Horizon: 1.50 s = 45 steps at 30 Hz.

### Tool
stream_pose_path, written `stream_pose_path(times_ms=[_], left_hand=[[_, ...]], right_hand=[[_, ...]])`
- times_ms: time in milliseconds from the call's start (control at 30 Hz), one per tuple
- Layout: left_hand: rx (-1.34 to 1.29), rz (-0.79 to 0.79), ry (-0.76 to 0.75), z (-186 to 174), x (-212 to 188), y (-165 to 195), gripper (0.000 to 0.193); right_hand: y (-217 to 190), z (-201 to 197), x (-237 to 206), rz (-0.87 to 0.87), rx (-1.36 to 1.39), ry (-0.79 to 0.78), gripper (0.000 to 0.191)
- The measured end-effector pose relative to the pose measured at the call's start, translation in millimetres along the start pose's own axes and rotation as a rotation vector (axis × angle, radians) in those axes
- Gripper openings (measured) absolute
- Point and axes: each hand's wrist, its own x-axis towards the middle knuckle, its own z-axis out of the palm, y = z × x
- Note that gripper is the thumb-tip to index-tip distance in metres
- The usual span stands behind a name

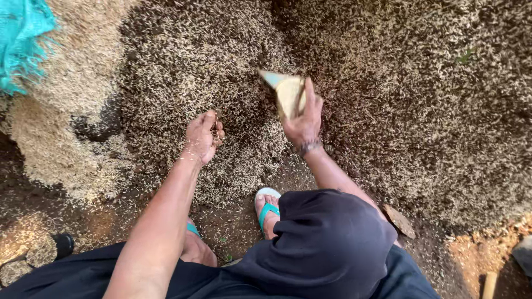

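Note:
Husked grain (388, 99) lies spread thinly over dark ground across most of the view. My left hand (202, 135) hovers just above it, fingers curled around a small pinch of grain and dusted with it. My right hand (303, 119) grips a flat, pale wedge-shaped scraper (287, 91) with a teal edge, its tip pointing up-left and close to the grain. I am crouched, with my knees and dark clothing at the bottom of the view.
A thicker, paler heap of grain (61, 111) lies at the left, with a teal woven sack (22, 39) at the top-left corner. My foot in a teal sandal (267, 210) stands on bare soil. A flat brown shard (399, 220) lies at lower right.

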Motion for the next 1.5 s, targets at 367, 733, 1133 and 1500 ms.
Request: stream_pose_path(times_ms=[367, 733, 1133, 1500], left_hand=[[-0.174, -0.067, -0.017, -9, 6, -4, 0.039], [0.302, -0.070, -0.206, 26, -26, -12, 0.072], [1.144, 0.251, -0.182, 20, -45, -16, 0.057], [1.115, 0.183, 0.051, 28, -48, -44, 0.053]], right_hand=[[112, -3, -33, 0.017, 0.701, 0.054, 0.094], [33, -18, -49, -0.246, 0.110, -0.202, 0.047], [-18, 25, -65, -0.528, 0.254, -0.720, 0.019], [-8, 39, -92, -0.468, 0.187, -0.495, 0.011]])
